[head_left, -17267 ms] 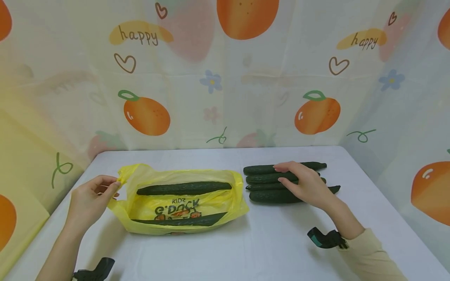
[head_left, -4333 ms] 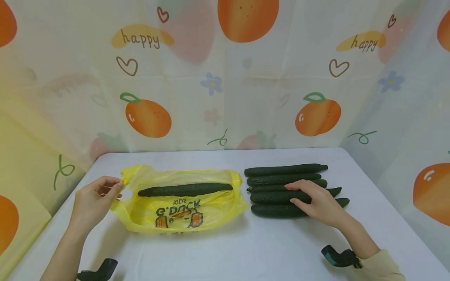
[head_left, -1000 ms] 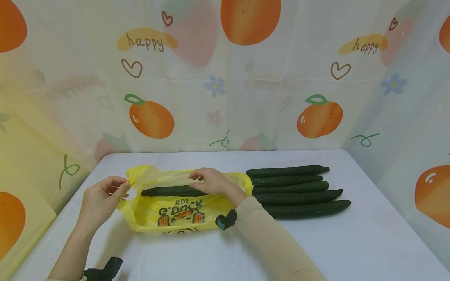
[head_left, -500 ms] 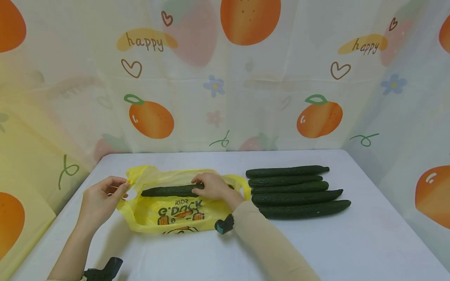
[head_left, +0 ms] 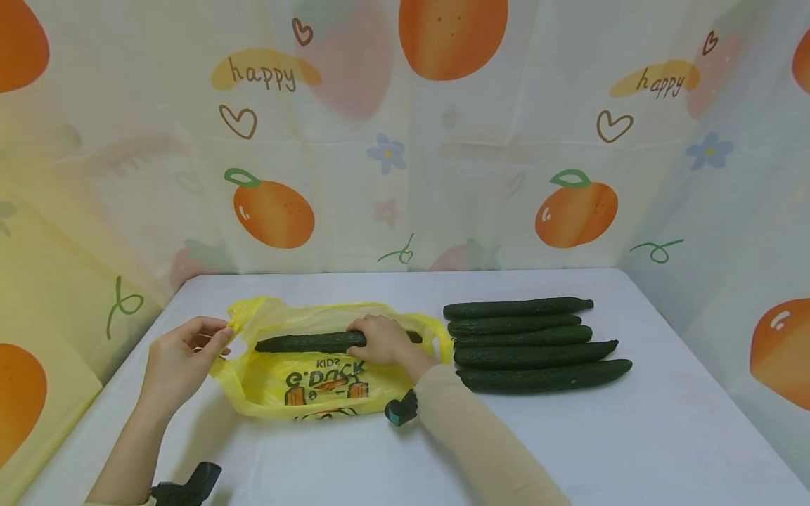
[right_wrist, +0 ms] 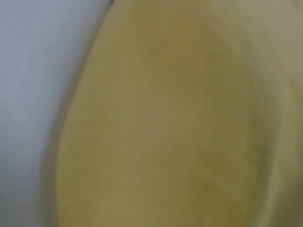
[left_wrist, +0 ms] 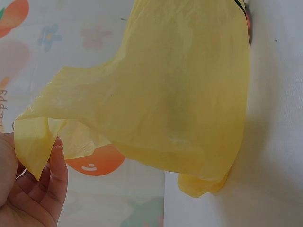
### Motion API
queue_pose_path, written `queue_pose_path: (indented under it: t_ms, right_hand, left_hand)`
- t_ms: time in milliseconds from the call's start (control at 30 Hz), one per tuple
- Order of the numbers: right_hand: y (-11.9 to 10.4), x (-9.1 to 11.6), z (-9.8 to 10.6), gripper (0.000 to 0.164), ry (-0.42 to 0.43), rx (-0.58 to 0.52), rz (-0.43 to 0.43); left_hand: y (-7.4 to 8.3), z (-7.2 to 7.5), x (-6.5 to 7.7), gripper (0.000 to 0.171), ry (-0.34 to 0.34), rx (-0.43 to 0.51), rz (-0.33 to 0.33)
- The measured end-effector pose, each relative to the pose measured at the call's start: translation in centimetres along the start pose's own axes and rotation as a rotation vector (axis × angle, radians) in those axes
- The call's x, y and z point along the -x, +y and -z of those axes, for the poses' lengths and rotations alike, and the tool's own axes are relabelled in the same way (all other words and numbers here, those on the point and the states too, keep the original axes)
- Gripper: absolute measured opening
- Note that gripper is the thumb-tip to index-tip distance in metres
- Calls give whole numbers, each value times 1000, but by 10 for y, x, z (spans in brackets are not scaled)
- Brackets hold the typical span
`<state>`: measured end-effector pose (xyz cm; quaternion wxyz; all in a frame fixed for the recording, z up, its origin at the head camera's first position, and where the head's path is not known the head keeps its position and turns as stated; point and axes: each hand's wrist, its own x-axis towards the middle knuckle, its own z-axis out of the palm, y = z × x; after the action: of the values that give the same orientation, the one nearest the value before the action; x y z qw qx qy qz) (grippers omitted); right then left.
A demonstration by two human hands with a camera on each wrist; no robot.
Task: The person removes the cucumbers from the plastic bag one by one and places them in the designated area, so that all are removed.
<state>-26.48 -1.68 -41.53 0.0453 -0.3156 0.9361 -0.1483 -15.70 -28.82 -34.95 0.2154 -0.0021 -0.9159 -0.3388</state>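
Observation:
A yellow plastic bag (head_left: 253,393) with a printed duck design lies on the table, its mouth spread open. My left hand (head_left: 186,351) pinches the bag's left handle between thumb and fingers; the left wrist view shows the handle (left_wrist: 35,146) hanging at the fingertips. Inside the bag lies one dark green cucumber (head_left: 304,343). My right hand (head_left: 382,343) reaches into the bag and grips this cucumber near its middle, covering part of it. In the right wrist view the bag's yellow plastic (right_wrist: 156,118) fills most of the picture, so the hand is hidden there.
Several cucumbers lie side by side on the right of the white table (head_left: 329,464), the nearest cucumber (head_left: 544,377) lying slightly askew. A fruit-patterned curtain (head_left: 405,197) hangs behind the table and along its sides.
Of the two cucumbers in the bag at first, one now lies with the row on the right. My right hand has come back left into the bag and closed round the other. The left hand keeps the handle.

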Motion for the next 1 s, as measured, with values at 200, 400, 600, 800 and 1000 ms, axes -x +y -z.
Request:
queue_pose_path:
  t_ms: [200,400,600,800,1000]
  right_hand:
    - [0,1,-4,43,33,11,17]
    - [-1,3,-4,42,38,10,26]
    - [-2,5,-1,41,15,3,27]
    - [-7,7,5,44,-24,-35,26]
    - [-10,8,12,45,-75,-71,29]
  left_hand:
    - [-2,1,0,17,-7,-1,16]
    - [-3,2,1,17,-1,2,15]
    - [-4,3,1,15,17,4,-1]
    - [-5,6,0,14,28,12,-5]
    - [-6,8,-1,15,23,11,4]
